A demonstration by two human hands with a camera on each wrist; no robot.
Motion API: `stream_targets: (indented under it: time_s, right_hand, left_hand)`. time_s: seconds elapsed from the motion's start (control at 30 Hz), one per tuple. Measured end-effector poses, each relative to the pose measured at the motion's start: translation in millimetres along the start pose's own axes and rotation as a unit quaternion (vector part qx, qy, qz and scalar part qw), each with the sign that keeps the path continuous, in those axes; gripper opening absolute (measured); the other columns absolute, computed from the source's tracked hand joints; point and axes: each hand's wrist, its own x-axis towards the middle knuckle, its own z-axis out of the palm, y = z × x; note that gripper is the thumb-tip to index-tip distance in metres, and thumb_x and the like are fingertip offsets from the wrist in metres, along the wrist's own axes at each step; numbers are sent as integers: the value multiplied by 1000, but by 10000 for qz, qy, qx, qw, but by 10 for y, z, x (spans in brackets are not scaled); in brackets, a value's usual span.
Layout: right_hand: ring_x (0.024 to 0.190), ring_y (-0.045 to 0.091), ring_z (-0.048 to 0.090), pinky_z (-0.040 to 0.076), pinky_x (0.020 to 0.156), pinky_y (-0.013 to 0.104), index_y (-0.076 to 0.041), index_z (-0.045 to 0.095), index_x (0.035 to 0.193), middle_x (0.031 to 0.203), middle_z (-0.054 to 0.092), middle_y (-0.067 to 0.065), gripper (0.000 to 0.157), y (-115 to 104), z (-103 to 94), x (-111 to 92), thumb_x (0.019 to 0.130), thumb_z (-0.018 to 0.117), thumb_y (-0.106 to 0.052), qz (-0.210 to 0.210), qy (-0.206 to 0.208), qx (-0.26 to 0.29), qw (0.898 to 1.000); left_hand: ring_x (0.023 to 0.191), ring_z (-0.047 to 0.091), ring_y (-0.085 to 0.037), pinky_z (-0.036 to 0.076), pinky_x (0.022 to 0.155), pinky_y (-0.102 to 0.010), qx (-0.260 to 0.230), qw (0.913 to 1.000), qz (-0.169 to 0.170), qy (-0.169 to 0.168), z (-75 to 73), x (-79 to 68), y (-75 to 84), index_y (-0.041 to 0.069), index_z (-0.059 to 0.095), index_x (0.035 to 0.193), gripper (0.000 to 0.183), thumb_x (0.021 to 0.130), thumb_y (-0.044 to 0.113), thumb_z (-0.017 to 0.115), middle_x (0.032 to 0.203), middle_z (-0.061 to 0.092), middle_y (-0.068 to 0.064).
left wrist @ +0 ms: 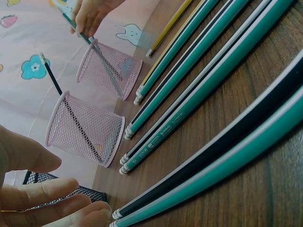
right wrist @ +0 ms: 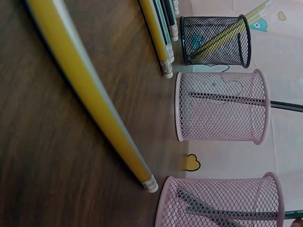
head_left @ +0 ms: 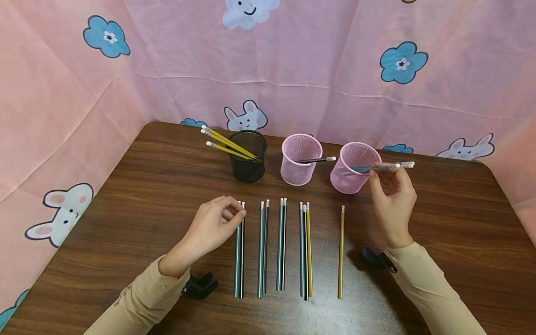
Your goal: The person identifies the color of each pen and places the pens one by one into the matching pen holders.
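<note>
My right hand (head_left: 393, 204) pinches a green pencil (head_left: 363, 169) near its eraser end, over the rim of the right pink mesh cup (head_left: 351, 180). A second pencil leans in that cup beside it; both slant to the right. My left hand (head_left: 209, 228) hovers by the eraser ends of the leftmost green pencil (head_left: 237, 260) and black pencil (head_left: 242, 270). In the left wrist view its thumb and fingers (left wrist: 42, 194) stand apart with nothing between them. Further right lie more green-and-black pairs, a group with a yellow pencil (head_left: 309, 260), and a lone yellow pencil (head_left: 341, 256).
A black mesh cup (head_left: 248, 172) at the back left holds yellow pencils (head_left: 228, 139). The middle pink mesh cup (head_left: 296, 174) holds one black pencil (head_left: 314, 161). All stand on a brown wooden table (head_left: 176, 163), before a pink patterned cloth (head_left: 318, 56).
</note>
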Motion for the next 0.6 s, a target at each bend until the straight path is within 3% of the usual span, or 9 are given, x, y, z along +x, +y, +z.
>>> stream_targets:
  time_s: [0.3,0.5,0.6]
  right_hand:
    - [84,-2,62,48,77,12,16,62,103,93,64,-16,20,-9,7,8,86,61,5,140,13,56,9999]
    - [87,-1,62,48,79,12,14,62,105,94,64,-16,21,207,-2,27,87,61,5,290,1,104,9995]
    - [86,-1,63,48,80,12,15,62,104,94,64,-15,21,143,-3,22,87,61,4,306,-31,134,9994]
  left_hand:
    - [71,65,-12,53,62,-28,-69,10000,-13,-30,-10,4,3,9,68,90,7,91,14,63,93,68,-5]
    - [71,65,-11,52,61,-27,-58,10000,-39,-33,-6,-1,4,10,68,91,7,90,16,64,94,68,-4]
    - [71,65,-10,52,61,-27,-53,10000,-52,-38,-3,-3,2,10,68,91,7,90,16,64,94,68,-4]
